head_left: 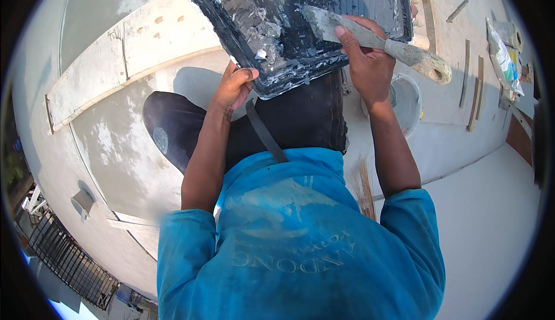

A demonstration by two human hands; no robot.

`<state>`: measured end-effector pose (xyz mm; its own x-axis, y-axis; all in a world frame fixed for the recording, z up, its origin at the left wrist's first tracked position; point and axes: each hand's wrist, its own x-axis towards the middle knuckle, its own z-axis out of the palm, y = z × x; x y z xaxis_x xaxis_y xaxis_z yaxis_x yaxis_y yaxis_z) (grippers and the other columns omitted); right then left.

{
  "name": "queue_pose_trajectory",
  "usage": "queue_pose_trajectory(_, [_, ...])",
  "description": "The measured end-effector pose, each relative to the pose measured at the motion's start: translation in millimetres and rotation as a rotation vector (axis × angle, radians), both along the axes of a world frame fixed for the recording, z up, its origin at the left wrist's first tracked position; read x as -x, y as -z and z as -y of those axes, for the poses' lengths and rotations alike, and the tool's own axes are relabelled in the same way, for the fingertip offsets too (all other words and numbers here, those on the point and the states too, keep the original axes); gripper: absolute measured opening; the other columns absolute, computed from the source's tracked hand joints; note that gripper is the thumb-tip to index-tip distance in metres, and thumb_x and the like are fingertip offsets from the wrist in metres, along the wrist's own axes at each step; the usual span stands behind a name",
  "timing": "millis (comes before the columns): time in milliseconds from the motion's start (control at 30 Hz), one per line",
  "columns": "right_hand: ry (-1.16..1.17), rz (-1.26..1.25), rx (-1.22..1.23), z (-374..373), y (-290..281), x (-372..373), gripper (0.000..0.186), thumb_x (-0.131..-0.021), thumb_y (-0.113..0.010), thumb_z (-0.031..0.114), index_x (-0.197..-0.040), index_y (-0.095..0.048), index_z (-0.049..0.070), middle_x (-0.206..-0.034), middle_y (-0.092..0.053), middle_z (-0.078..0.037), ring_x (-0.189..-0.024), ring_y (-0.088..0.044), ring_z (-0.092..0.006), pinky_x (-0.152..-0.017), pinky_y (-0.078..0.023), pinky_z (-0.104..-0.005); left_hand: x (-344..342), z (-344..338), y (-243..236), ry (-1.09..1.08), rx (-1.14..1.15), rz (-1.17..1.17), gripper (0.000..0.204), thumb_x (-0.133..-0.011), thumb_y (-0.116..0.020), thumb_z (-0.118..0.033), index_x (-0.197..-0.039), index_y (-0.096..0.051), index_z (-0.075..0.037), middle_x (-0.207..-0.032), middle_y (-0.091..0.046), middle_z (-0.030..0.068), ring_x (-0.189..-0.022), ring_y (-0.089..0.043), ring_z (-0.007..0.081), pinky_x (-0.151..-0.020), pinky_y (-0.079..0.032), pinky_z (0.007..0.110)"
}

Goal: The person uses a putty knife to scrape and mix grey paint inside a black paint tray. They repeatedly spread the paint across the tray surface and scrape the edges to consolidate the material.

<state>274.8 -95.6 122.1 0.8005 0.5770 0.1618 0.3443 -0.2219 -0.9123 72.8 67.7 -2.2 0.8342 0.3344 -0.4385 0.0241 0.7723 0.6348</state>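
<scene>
A black paint tray [300, 45], ribbed at its far right and crusted with white and grey residue, is held tilted above my lap. My left hand [232, 86] is closed on its near left corner, thumb over the rim. In my right hand [370, 68] is a putty knife [413, 57], gripped around the blade and neck. The knife's worn handle points out to the right, and its smeared blade lies over the inside of the tray. Whether the blade edge touches the tray I cannot tell. The fingers under the knife are partly hidden.
Right of my lap stands a bucket [411, 103] with grey residue. A long pale board [162, 31] lies to the left. Wooden strips [464, 74] and a white bag [504, 60] are at the right. Bristles [364, 190] show beside my right arm. A dark railing [72, 256] is at lower left.
</scene>
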Motion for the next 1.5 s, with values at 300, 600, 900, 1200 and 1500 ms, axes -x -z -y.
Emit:
queue_pose_trajectory(300, [-0.335,0.177,-0.029,-38,-13,0,0.022,-0.095,-0.072,0.016,-0.112,-0.073,0.004,-0.103,-0.074,-0.004,-0.091,-0.066,-0.0101,-0.079,-0.052,-0.027,11,4,26,0.004,0.121,0.075,0.064,-0.08,-0.067,0.003,-0.14,-0.045,0.002,-0.118,-0.064,0.0142,-0.105,-0.065,0.023,-0.089,-0.054,0.036])
queue_pose_trajectory(600, [-0.372,0.243,0.101,-14,-39,28,0.021,-0.092,-0.07,0.006,-0.112,-0.074,0.004,-0.102,-0.075,-0.011,-0.09,-0.071,-0.0204,-0.079,-0.056,-0.0314,-4,18,-8,0.06,-0.021,0.045,0.068,-0.079,-0.076,0.01,-0.139,-0.049,-0.006,-0.127,-0.059,0.0089,-0.111,-0.063,0.0199,-0.094,-0.054,0.034])
queue_pose_trajectory(900, [-0.471,0.125,0.049,15,21,52,0.033,-0.082,-0.072,0.0,-0.115,-0.074,0.008,-0.104,-0.075,-0.01,-0.089,-0.072,-0.0247,-0.078,-0.058,-0.0343,-4,29,-6,0.142,-0.05,-0.142,0.05,-0.082,-0.073,0.011,-0.128,-0.057,0.003,-0.121,-0.063,0.0141,-0.109,-0.065,0.0222,-0.096,-0.057,0.035])
queue_pose_trajectory(1200, [-0.455,0.268,0.021,7,51,70,0.042,-0.078,-0.074,0.005,-0.12,-0.072,0.008,-0.106,-0.075,-0.01,-0.092,-0.073,-0.0253,-0.079,-0.059,-0.0332,8,32,12,0.22,-0.392,-0.102,0.034,-0.085,-0.075,-0.002,-0.118,-0.068,0.001,-0.11,-0.07,0.008,-0.1,-0.066,0.0133,-0.09,-0.055,0.029])
queue_pose_trajectory(1500, [-0.304,0.328,0.03,-7,61,57,0.026,-0.086,-0.072,0.006,-0.112,-0.074,0.006,-0.099,-0.075,-0.011,-0.08,-0.073,-0.024,-0.069,-0.059,-0.0324,2,35,-4,0.127,-0.229,-0.072,0.038,-0.085,-0.075,0.002,-0.121,-0.064,0.003,-0.113,-0.069,0.0102,-0.101,-0.068,0.0146,-0.092,-0.057,0.029])
